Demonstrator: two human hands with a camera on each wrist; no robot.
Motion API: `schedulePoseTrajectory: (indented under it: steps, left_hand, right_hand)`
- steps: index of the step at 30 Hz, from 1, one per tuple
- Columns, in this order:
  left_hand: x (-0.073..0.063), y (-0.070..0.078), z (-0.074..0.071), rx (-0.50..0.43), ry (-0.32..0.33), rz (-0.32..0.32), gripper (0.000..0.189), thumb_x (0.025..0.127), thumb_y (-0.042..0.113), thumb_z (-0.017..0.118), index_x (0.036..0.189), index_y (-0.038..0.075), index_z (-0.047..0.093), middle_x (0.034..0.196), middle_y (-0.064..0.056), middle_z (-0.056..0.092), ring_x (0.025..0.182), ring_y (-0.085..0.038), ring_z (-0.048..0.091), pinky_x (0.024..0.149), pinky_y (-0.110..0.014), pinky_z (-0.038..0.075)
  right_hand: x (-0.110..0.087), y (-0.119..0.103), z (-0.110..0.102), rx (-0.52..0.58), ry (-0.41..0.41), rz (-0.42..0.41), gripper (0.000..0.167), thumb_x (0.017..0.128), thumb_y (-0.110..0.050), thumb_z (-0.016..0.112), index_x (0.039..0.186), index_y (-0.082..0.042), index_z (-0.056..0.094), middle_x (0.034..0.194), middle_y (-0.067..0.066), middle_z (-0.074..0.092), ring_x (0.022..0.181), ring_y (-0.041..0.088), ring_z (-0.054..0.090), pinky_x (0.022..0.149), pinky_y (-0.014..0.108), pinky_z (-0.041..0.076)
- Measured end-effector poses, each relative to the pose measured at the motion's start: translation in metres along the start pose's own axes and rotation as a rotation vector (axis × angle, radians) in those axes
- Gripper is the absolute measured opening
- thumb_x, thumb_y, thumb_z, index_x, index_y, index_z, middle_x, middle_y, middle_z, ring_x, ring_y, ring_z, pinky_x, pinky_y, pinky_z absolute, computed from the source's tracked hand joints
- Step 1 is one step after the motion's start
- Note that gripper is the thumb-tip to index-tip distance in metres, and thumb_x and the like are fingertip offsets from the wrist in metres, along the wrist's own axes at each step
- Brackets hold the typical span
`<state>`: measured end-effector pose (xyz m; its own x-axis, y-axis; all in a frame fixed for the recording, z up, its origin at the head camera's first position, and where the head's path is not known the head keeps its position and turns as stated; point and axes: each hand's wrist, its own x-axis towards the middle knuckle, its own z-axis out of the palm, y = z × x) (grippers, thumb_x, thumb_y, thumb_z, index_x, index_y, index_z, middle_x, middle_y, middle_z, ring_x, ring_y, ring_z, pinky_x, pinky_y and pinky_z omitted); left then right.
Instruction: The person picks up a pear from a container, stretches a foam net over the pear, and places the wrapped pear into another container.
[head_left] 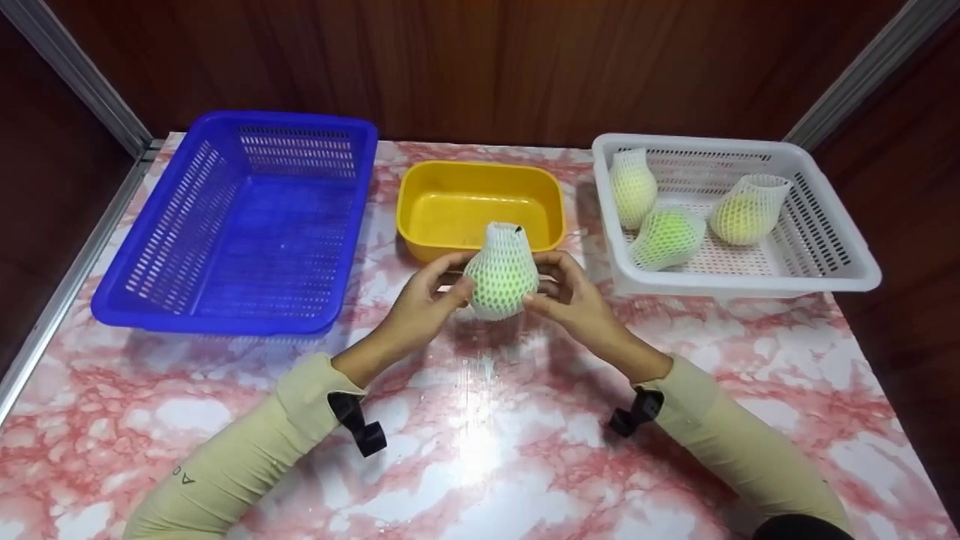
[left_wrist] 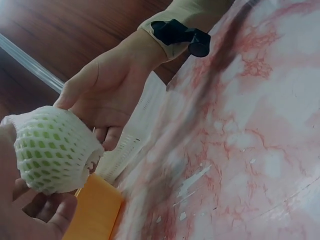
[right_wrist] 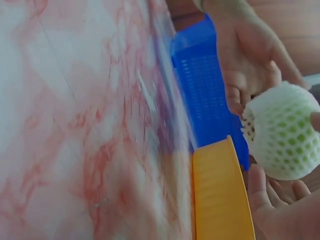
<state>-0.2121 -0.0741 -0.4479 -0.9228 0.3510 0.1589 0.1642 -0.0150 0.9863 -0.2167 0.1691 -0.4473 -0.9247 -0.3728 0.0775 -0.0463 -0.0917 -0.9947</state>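
Observation:
A green fruit point(head_left: 501, 281) in a white foam net sleeve is held upright above the table, in front of the yellow tub. My left hand point(head_left: 429, 300) grips its left side between thumb and fingers. On the other side my right hand point(head_left: 574, 304) holds it the same way, thumb toward me. A small dark tip shows at the sleeve's gathered top. The left wrist view shows the green fruit point(left_wrist: 52, 150) through the mesh, and the right wrist view shows the net's open bottom end. Behind the fruit, some fingertips are hidden.
The yellow tub point(head_left: 480, 247) stands just beyond the hands. A blue slotted basket point(head_left: 255, 326) is on the left. In the white basket point(head_left: 739, 285) on the right lie a netted green fruit point(head_left: 669, 236) and two netted yellowish ones point(head_left: 634, 187). Wood panels close off the back.

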Motion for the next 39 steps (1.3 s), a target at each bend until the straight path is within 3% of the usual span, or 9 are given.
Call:
schedulePoseTrajectory:
  steps: [4,7,11,16,21,30,35,39]
  left_hand:
    - [-0.0027,-0.0011,0.0013,-0.064,0.052,0.02,0.038,0.105,0.003,0.05,0.142,-0.009,0.048,0.139,-0.02,0.055,0.115,-0.027,0.058,0.09,-0.045,0.056]
    - [-0.0041,-0.0033,0.0032,-0.073,0.078,0.03,0.037,0.103,0.0,0.054,0.14,-0.008,0.05,0.136,-0.019,0.057,0.111,-0.024,0.059,0.086,-0.036,0.056]
    - [-0.0053,-0.0058,0.0056,-0.078,0.102,0.019,0.041,0.1,0.0,0.061,0.139,-0.007,0.051,0.135,-0.019,0.057,0.111,-0.026,0.058,0.087,-0.033,0.055]
    - [-0.006,-0.0051,0.0077,-0.12,0.041,-0.034,0.05,0.102,0.002,0.058,0.147,-0.008,0.041,0.148,-0.023,0.047,0.127,-0.034,0.055,0.098,-0.038,0.054]
    - [-0.0055,-0.0048,0.0096,-0.159,-0.013,-0.076,0.053,0.103,0.003,0.056,0.151,-0.009,0.036,0.151,-0.025,0.043,0.134,-0.036,0.05,0.104,-0.039,0.052]
    - [-0.0031,-0.0062,0.0078,-0.154,0.084,-0.013,0.037,0.106,0.003,0.049,0.141,-0.01,0.048,0.139,-0.022,0.055,0.118,-0.028,0.058,0.099,-0.054,0.052]
    - [-0.0024,-0.007,0.0069,-0.142,0.137,0.007,0.033,0.1,-0.002,0.059,0.132,-0.01,0.054,0.13,-0.019,0.059,0.112,-0.026,0.06,0.091,-0.038,0.057]
    - [-0.0025,-0.0083,0.0059,-0.136,0.142,-0.006,0.042,0.093,-0.005,0.067,0.132,-0.009,0.052,0.127,-0.018,0.059,0.112,-0.029,0.06,0.091,-0.031,0.055]
  right_hand:
    - [-0.003,0.0009,0.0015,0.069,0.052,-0.04,0.036,0.094,0.009,0.059,0.127,0.003,0.047,0.126,0.011,0.055,0.107,0.022,0.063,0.084,0.031,0.057]
    - [-0.0052,0.0024,0.0022,0.076,0.065,-0.074,0.032,0.095,0.009,0.056,0.125,0.003,0.048,0.125,0.01,0.056,0.107,0.022,0.062,0.084,0.035,0.057]
    - [-0.0079,0.0037,0.003,0.065,0.039,-0.095,0.033,0.098,0.002,0.055,0.131,0.002,0.048,0.126,0.011,0.058,0.11,0.022,0.061,0.088,0.038,0.057]
    - [-0.0078,0.0065,0.0018,0.084,-0.022,-0.1,0.049,0.099,-0.015,0.066,0.138,0.003,0.043,0.13,0.013,0.058,0.113,0.023,0.059,0.091,0.036,0.056]
    - [-0.0061,0.0096,0.0002,0.099,-0.039,-0.05,0.074,0.09,-0.032,0.08,0.141,0.002,0.04,0.135,0.013,0.055,0.121,0.023,0.056,0.096,0.034,0.054]
    - [-0.0057,0.0076,0.0,0.065,0.09,-0.044,0.045,0.095,0.003,0.063,0.138,0.002,0.047,0.133,0.014,0.054,0.117,0.029,0.055,0.09,0.033,0.054]
    - [-0.0051,0.0064,0.0008,0.08,0.102,-0.083,0.036,0.098,0.007,0.056,0.133,0.005,0.05,0.127,0.013,0.057,0.111,0.027,0.059,0.084,0.035,0.057]
    - [-0.006,0.0063,0.0011,0.082,0.072,-0.115,0.036,0.098,0.003,0.055,0.134,0.006,0.051,0.126,0.013,0.058,0.108,0.023,0.06,0.086,0.037,0.057]
